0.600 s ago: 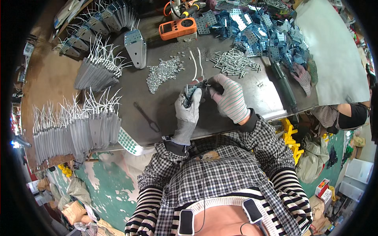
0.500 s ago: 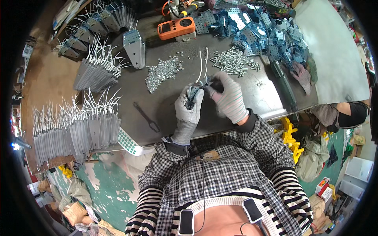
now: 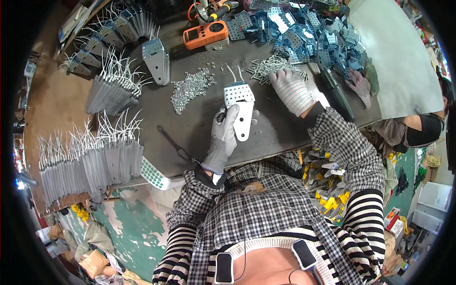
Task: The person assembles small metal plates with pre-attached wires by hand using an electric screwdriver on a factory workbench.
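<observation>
My left hand (image 3: 222, 134), in a grey glove, is closed around a flat metal plate (image 3: 243, 123) with a rounded lower end. A perforated bracket (image 3: 239, 94) sits at its upper end, and two white wires (image 3: 232, 73) stick out beyond it. Farther right, my right hand (image 3: 292, 92), in a striped glove, reaches onto a pile of small metal screws (image 3: 264, 69). Its fingers curl down among them, and the fingertips are hidden. Left of the plate lies a heap of small metal nuts (image 3: 191, 89).
Bundles of wired plates (image 3: 90, 164) stand at the left; one similar plate assembly (image 3: 156, 61) lies behind. An orange meter (image 3: 205, 34) and blue-filmed brackets (image 3: 304, 35) lie at the back. A dark looped tool (image 3: 172, 142) rests nearer me. Another person's arm (image 3: 412, 122) shows at right.
My right hand has left the plate and moved right to the screw pile. My left hand has turned the plate, so its broad face and bracket now show.
</observation>
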A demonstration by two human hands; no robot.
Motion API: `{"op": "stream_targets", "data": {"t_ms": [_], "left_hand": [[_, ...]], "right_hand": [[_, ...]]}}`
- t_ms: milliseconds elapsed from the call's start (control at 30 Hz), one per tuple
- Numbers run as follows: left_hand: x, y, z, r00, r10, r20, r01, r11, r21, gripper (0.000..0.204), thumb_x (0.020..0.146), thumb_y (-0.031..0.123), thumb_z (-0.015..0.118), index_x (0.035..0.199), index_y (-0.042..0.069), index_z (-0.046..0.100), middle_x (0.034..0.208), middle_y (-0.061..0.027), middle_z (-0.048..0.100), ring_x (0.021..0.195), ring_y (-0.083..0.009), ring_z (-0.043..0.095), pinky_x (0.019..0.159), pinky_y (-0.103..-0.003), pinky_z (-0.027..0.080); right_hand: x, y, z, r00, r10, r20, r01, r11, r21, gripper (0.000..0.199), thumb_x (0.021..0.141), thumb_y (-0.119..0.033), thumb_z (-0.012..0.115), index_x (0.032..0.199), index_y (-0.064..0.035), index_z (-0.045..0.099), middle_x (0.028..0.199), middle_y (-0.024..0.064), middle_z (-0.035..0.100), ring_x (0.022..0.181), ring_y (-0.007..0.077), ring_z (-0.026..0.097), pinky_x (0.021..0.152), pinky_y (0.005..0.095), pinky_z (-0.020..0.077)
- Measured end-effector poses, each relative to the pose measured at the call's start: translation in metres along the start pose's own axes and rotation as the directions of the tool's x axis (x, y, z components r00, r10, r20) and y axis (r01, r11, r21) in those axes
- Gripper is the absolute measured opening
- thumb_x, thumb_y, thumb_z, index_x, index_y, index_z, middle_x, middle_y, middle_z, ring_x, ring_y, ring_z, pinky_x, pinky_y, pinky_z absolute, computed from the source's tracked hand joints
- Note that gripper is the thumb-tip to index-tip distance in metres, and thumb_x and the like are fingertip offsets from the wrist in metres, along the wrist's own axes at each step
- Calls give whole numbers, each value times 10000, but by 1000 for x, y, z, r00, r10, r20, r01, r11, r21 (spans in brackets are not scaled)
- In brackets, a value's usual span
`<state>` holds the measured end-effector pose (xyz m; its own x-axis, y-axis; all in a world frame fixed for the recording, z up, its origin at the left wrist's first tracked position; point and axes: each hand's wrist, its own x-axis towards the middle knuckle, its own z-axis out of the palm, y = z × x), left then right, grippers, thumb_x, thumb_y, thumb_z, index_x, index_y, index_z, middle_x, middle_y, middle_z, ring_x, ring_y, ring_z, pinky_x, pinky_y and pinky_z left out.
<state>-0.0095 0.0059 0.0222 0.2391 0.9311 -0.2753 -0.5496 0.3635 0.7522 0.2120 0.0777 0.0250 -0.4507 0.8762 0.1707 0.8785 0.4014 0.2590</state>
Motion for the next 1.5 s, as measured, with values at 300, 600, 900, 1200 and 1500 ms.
{"op": "stream_targets", "data": {"t_ms": [300,600,900,1200,1500], "left_hand": [[14,-27,-31,985,134,-107,-71,888,454,352,1011,269,529,1225,-8,574,1060,-135,687,890,-221,688,714,-344,597],[0,-19,11,990,23,-137,-31,998,-55,255,1023,200,530,1171,6,606,980,-48,667,818,-90,631,629,-258,539],[15,-15,6,788,534,308,-609,600,519,274,987,238,581,1151,18,591,1024,-13,639,979,-133,592,870,-288,471],[140,52,41,764,400,506,-366,-377,851,467,887,351,643,1240,53,581,1323,-94,560,1254,-251,488,1052,-366,371],[238,91,30,794,359,491,-70,-748,660,286,911,198,572,1172,111,650,1044,-94,665,1002,-204,614,882,-339,473]], "right_hand": [[7,-24,-59,963,148,-223,125,487,864,252,819,-33,590,1070,-56,595,935,136,593,858,336,606,738,406,512],[7,-45,-76,974,-133,-183,225,669,709,158,833,-73,617,988,-79,589,875,115,594,806,330,622,688,419,509],[1,-57,-47,975,189,-114,-10,554,832,299,832,-81,650,1126,-91,592,1077,139,605,967,325,614,779,406,521],[-51,-1,-19,844,533,53,67,-203,977,821,849,71,456,1574,-143,136,1475,170,412,1170,241,583,881,328,519],[-66,-7,-46,783,566,257,204,-624,754,872,845,-38,560,1574,-220,119,1293,136,484,1008,246,609,786,336,551]]}}
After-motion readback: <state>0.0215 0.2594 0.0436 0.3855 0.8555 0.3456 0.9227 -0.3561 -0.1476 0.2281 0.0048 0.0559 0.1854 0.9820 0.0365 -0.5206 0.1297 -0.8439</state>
